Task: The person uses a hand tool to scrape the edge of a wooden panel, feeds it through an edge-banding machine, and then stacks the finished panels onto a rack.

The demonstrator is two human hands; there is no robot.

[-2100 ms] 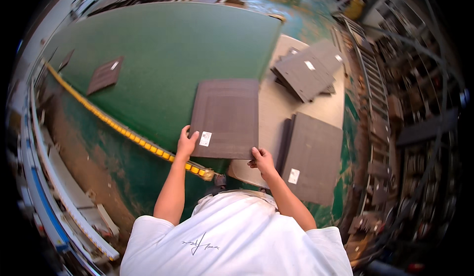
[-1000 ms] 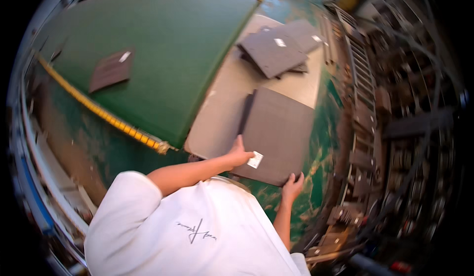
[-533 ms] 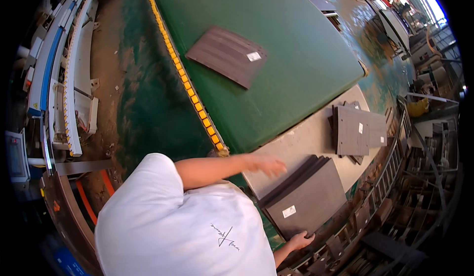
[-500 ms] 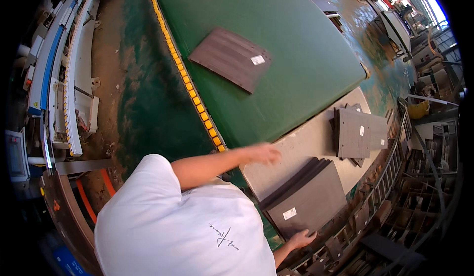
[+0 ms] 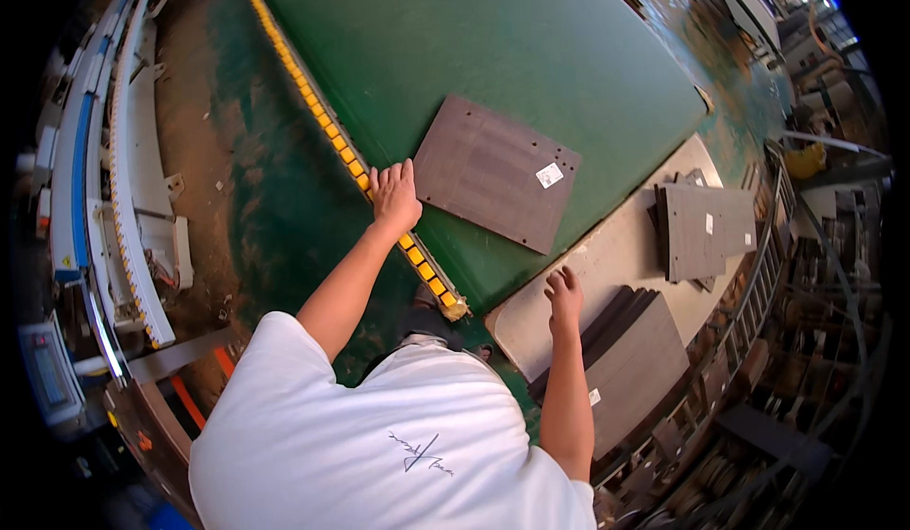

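Observation:
A brown wooden panel [image 5: 493, 172] with drilled holes and a white label lies flat on the green conveyor belt [image 5: 569, 27]. At its left edge is my left hand [image 5: 395, 198], fingers stretched over the belt's border beside the yellow rollers [image 5: 327, 127]. Whether its fingertips touch the panel I cannot tell. My right hand [image 5: 565, 295] hangs above the pale board table [image 5: 626, 255], fingers slightly bent and apart, holding nothing. Below it, a fanned stack of brown panels [image 5: 640, 369] lies on that table, partly covered by my right forearm.
More labelled brown panels [image 5: 701, 231] are piled at the table's far right. Along the right runs a roller track [image 5: 749, 312], with cluttered racks beyond it. A long machine with a blue strip [image 5: 81, 170] stands on the left, across the green floor [image 5: 275, 217].
The panel on the belt now appears nearer to me. My left hand has moved forward to its left edge. My right hand has left the stack's near corner and risen over the table.

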